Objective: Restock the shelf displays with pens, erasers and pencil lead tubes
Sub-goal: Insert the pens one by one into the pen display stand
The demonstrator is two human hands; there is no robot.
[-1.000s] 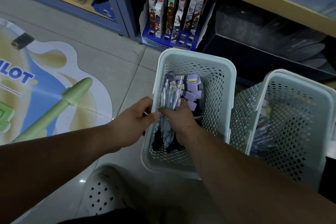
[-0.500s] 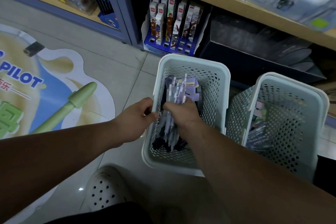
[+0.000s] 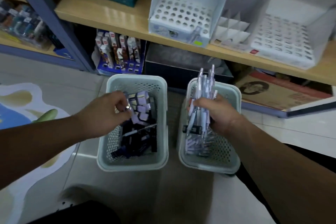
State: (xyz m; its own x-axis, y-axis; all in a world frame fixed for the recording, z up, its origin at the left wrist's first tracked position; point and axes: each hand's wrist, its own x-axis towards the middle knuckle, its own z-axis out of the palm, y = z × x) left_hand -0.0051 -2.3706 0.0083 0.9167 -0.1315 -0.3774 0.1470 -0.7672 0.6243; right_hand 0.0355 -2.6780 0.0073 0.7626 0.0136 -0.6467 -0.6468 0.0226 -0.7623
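A: In the head view, what is the right hand [image 3: 221, 114] doing?

B: It is clenched round a bundle of pens [image 3: 204, 87], pale lilac with clear barrels. The bundle is upright above the right basket [image 3: 235, 96], with its tips reaching up towards the shelf board [image 3: 118, 16].

A: Is there more stock in that basket?

B: Yes, loose pens [image 3: 196, 144] of the same kind lie along its bottom.

A: And the left hand [image 3: 106, 113]?

B: It is over the left basket [image 3: 136, 162] with its fingers curled in at the near edge of the erasers [image 3: 142, 102], which are lilac blocks heaped at the far end. The picture is blurred there, so I can't tell if it has one pinched or is only touching them.

A: What else is in the left basket?

B: Dark packs [image 3: 138, 144] fill the near half, too dim to name. A single pen [image 3: 140, 129] lies slanted across them.

A: How do the baskets stand?

B: Side by side on the tiled floor, with a narrow gap between them, below the shelf.

A: And what is on the shelf?

B: A white display stand [image 3: 181, 14] with rows of round holes, and one pen [image 3: 193, 33] standing at its front right corner. Just to its right is a divided white tray [image 3: 231, 27], then a clear holed stand [image 3: 283, 43]. Under the board, a blue box of carded packs [image 3: 118, 54] stands behind the left basket
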